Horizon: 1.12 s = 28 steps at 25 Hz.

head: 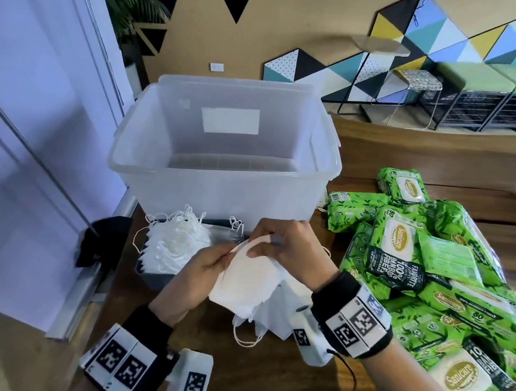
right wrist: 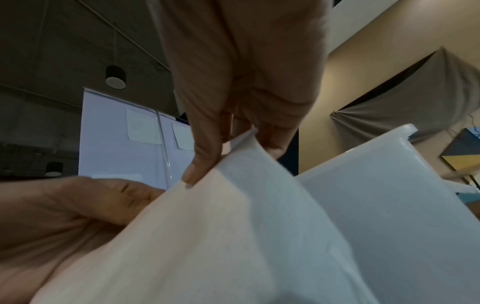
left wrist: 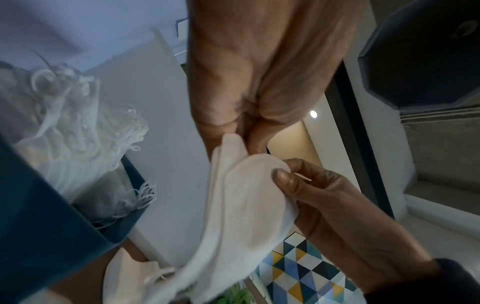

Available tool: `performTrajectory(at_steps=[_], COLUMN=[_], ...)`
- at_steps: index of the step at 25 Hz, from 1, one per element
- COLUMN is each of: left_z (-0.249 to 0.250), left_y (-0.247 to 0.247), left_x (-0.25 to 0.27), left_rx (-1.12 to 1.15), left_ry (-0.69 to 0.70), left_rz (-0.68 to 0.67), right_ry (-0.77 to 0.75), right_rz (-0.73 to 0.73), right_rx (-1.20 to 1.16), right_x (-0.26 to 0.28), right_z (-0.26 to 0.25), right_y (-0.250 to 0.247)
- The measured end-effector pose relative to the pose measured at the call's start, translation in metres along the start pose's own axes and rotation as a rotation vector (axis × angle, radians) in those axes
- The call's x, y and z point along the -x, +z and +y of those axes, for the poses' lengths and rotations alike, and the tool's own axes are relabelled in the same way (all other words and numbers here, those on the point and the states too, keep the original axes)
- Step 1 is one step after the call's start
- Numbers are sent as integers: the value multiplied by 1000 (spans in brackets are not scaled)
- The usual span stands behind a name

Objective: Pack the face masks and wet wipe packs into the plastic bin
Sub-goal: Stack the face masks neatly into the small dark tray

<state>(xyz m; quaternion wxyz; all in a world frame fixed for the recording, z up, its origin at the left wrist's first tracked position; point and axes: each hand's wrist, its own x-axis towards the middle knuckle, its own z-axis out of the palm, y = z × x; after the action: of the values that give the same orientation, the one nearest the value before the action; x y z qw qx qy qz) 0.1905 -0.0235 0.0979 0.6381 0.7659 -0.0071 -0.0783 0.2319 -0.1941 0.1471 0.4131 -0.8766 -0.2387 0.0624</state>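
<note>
both our hands pinch one white mask (head: 246,281) by its upper edge, above the table (head: 221,375) and just in front of the bin (head: 220,169): left hand (head: 200,270) at the left corner, right hand (head: 291,251) with thumb and fingers curled over the top. more masks (head: 174,243) sit stacked in a dark tray (head: 149,276) to our left. green wipe packs (head: 423,272) lie heaped to the right, outside the open bin.

Head view looks down over the brown wooden table (head: 375,153); both wrist views look up, close, sharing the white folded face mask (left wrist: 241,207)
</note>
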Motion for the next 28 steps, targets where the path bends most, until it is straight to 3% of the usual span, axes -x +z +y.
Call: performTrajectory(at_steps=[6, 11, 17, 25, 28], left_z=[-1, 7, 12, 21, 19], left_y=[-4, -8, -11, -9, -6], left_x=[4, 5, 13, 19, 12], left_rx=[100, 21, -47, 74, 243], left_ry=[-27, -20, -30, -42, -139], left_rz=[109, 149, 106, 70, 125], right_ry=[42, 45, 42, 36, 37], right_rz=[-9, -17, -16, -31, -53], right_rx=[-7, 24, 63, 81, 85], right_x=[-4, -8, -12, -13, -14], right_z=[-7, -14, -17, -20, -21], right_y=[11, 14, 14, 13, 11])
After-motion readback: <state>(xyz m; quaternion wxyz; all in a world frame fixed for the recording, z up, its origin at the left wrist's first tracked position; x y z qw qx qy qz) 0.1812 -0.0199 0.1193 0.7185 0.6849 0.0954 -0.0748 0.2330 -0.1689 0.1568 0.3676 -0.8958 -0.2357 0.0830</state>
